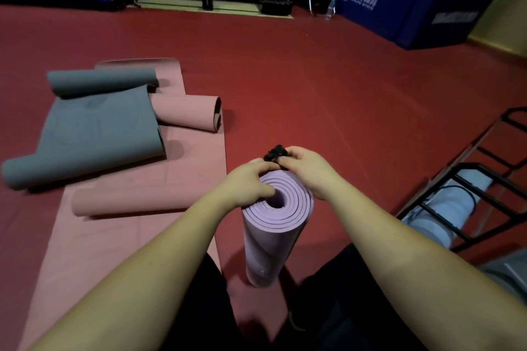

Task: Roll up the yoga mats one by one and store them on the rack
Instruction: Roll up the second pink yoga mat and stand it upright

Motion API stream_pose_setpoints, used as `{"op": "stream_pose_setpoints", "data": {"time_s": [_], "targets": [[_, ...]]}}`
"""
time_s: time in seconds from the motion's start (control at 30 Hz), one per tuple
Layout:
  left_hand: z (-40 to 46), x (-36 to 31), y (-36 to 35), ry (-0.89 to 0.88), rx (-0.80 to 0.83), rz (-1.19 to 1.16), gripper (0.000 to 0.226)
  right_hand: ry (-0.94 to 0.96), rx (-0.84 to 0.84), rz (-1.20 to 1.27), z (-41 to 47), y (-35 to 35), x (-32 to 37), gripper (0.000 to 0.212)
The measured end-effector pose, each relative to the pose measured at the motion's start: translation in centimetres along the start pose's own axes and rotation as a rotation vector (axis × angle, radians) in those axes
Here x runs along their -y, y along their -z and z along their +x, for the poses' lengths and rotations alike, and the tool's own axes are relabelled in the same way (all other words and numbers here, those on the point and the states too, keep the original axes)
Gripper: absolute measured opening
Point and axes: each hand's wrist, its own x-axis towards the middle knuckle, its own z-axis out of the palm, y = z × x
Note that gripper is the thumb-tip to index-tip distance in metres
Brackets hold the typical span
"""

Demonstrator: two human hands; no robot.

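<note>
A rolled lilac yoga mat (pixel 273 225) stands upright on the red floor between my knees. My left hand (pixel 246 184) rests on its top edge, fingers curled over the rim beside the roll's hollow core. My right hand (pixel 306 169) is at the far side of the top and pinches a bunched black strap (pixel 275 154). The left fingertips also touch that strap. A black metal rack (pixel 484 179) stands at the right with a pale blue rolled mat (pixel 445 208) lying in it.
A pink mat (pixel 137 208) lies spread on the floor at left, its ends curled. A grey mat (pixel 94 128) lies partly unrolled on top of it. Blue padded blocks (pixel 413 0) and dark gym equipment line the far wall. Open red floor stretches ahead.
</note>
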Motion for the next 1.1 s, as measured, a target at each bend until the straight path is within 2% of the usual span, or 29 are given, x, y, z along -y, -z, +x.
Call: {"op": "stream_pose_setpoints", "data": {"time_s": [0.07, 0.17, 0.27, 0.33, 0.43, 0.5, 0.57, 0.7, 0.83, 0.87, 0.9, 0.97, 1.0, 1.03, 1.1], "targets": [[-0.1, 0.2, 0.4, 0.001, 0.009, 0.001, 0.061, 0.005, -0.137, 0.040, 0.4, 0.7, 0.1, 0.014], [-0.2, 1.0, 1.2, 0.007, -0.021, -0.003, 0.061, -0.091, -0.360, 0.276, 0.8, 3.8, -0.4, 0.024], [-0.1, 1.9, 1.7, 0.039, -0.088, -0.058, 0.054, -0.136, -0.467, 0.350, 0.3, 6.5, -1.6, 0.027], [0.1, 2.1, 1.9, 0.050, -0.113, -0.087, 0.053, -0.109, -0.408, 0.405, -0.3, 6.6, -1.9, 0.028], [0.7, 1.9, 2.0, 0.088, -0.142, -0.105, 0.057, -0.113, -0.166, 0.635, -1.1, 5.8, -1.7, 0.020], [1.1, 1.9, 2.0, 0.111, -0.152, -0.108, 0.060, -0.130, 0.007, 0.575, -1.5, 5.6, -1.2, 0.011], [1.4, 1.9, 2.1, 0.126, -0.148, -0.107, 0.064, -0.106, 0.092, 0.495, -1.4, 5.7, -0.7, 0.014], [1.5, 1.9, 2.0, 0.147, -0.124, -0.081, 0.071, -0.063, 0.105, 0.777, -0.8, 6.0, -0.1, 0.042], [1.7, 2.0, 1.7, 0.145, -0.104, -0.024, 0.074, 0.009, 0.055, 0.884, 0.1, 5.6, 0.3, 0.038], [1.8, 2.0, 1.6, 0.146, -0.103, -0.024, 0.074, 0.017, 0.038, 0.811, 0.2, 5.5, 0.3, 0.032], [1.9, 2.0, 1.5, 0.148, -0.105, -0.033, 0.075, 0.027, 0.001, 0.629, 0.4, 5.3, 0.2, 0.024], [2.1, 1.8, 1.4, 0.151, -0.116, -0.052, 0.075, 0.051, -0.036, 0.054, 0.6, 5.1, -0.5, 0.017], [2.2, 1.7, 1.3, 0.150, -0.127, -0.055, 0.075, 0.054, -0.026, -0.150, 0.6, 4.9, -0.9, 0.017], [2.4, 1.6, 1.1, 0.152, -0.144, -0.060, 0.074, 0.053, -0.004, -0.246, 0.3, 4.5, -1.3, 0.016], [2.7, 1.4, 1.1, 0.175, -0.190, -0.092, 0.071, 0.074, -0.013, -0.203, -0.6, 3.8, -1.3, 0.018]]}}
